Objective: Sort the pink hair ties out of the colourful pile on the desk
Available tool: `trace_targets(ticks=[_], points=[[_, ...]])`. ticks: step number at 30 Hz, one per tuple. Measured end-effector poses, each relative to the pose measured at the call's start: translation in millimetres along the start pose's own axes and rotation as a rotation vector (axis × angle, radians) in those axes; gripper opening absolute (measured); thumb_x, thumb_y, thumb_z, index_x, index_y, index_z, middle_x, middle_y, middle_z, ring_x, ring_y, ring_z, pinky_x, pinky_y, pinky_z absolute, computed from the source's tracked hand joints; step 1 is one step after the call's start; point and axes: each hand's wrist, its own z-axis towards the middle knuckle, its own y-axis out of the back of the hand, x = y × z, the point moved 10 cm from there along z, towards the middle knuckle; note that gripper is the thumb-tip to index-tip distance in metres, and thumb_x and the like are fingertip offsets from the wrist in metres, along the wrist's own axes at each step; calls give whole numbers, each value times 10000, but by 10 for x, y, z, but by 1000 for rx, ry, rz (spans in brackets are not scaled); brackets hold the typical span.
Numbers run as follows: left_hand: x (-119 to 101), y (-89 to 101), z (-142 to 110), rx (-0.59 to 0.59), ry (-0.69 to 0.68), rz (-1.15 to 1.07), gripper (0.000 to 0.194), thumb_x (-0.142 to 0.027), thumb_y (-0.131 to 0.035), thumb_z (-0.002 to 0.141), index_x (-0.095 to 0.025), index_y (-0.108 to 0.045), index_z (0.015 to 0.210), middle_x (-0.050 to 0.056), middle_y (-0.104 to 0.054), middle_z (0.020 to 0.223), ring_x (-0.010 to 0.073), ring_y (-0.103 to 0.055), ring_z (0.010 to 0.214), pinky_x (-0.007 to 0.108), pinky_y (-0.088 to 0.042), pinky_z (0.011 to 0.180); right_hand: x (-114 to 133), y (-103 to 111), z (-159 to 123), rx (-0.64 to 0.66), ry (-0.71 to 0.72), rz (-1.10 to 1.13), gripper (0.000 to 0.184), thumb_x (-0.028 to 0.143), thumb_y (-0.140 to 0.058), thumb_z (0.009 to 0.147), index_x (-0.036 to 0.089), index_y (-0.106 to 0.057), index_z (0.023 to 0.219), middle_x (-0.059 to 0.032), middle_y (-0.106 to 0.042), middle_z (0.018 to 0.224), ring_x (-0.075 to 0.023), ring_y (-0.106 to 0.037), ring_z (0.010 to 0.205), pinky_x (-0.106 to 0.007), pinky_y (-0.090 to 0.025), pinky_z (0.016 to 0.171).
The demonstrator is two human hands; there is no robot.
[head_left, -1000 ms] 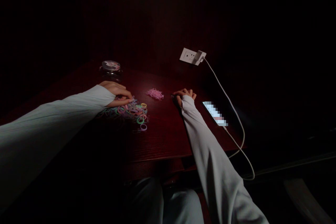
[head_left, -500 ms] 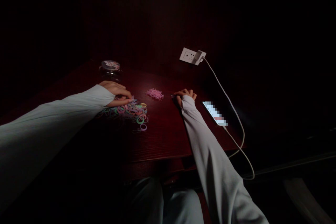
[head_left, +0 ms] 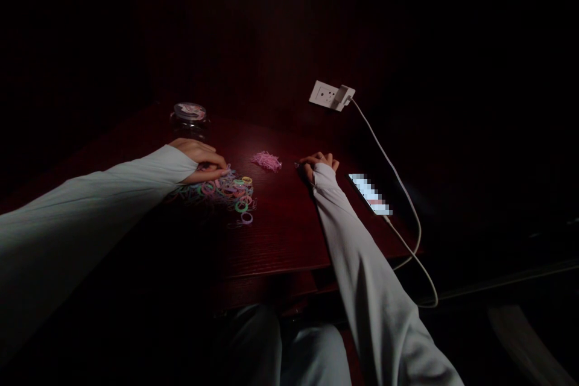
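My left hand (head_left: 199,158) rests on a loose pile of colourful elastic hair ties (head_left: 226,190). Its thumb and index finger pinch together at the pile's upper right edge, where a pale purple hair tie (head_left: 228,167) shows at the tips. To the right, a small heap of pink elastics (head_left: 266,161) lies between my two hands, touched by neither. My right hand (head_left: 320,164) lies low on the table with curled fingers. A tiny pale thing (head_left: 297,164) shows at its fingertips, too dark and small to name.
A clear round jar (head_left: 190,117) with a patterned lid stands at the back left of the dark red table (head_left: 280,241). A lit phone (head_left: 370,194) lies right of my right arm. Its white cable (head_left: 392,172) runs to a charger (head_left: 344,97) in a wall socket (head_left: 322,94).
Almost nothing differs. Both hands keep their places and finger positions, and the piles look the same; the view has shifted very slightly.
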Motion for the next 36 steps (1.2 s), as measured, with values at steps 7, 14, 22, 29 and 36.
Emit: trace_targets(ticks=[7, 14, 22, 29, 36], points=[[34, -23, 2, -2, 2, 6, 358, -417, -569, 1068, -187, -833, 996, -10, -642, 747, 112, -507, 683, 242, -350, 684, 35, 46, -4, 6, 4, 16, 353, 261, -553, 1001, 296, -870, 1151, -98, -702, 1178, -325, -455, 1181, -508, -261, 1051], [8, 20, -5, -48, -18, -3, 342, -408, -594, 1064, -188, -840, 974, -25, -627, 721, 103, -490, 659, 234, -332, 657, 30, 21, -7, -5, -14, -20, 332, 240, -565, 999, 304, -880, 1081, -88, -701, 1133, -332, -478, 1198, -503, -274, 1049], [8, 10, 6, -41, -26, 1, 365, -417, -580, 1059, -191, -851, 969, -19, -631, 719, 101, -499, 629, 227, -330, 643, 9, 44, -12, 27, -39, -15, 361, 250, -540, 1006, 286, -869, 1151, -102, -697, 1200, -339, -446, 1212, -483, -262, 1040], [-13, 16, 10, -18, -14, -3, 351, -400, -582, 1054, -182, -848, 986, -15, -645, 737, 100, -484, 637, 221, -333, 657, -10, 33, -14, 34, -34, -34, 343, 284, -545, 1017, 288, -861, 1152, -100, -680, 1174, -329, -442, 1180, -475, -262, 1014], [-7, 9, 14, -5, -9, -10, 336, -402, -589, 1053, -183, -832, 978, -22, -636, 735, 100, -481, 650, 224, -324, 656, 1, 67, -23, 20, -29, -7, 347, 273, -536, 1009, 270, -851, 1154, -100, -683, 1174, -333, -451, 1194, -490, -265, 1029]])
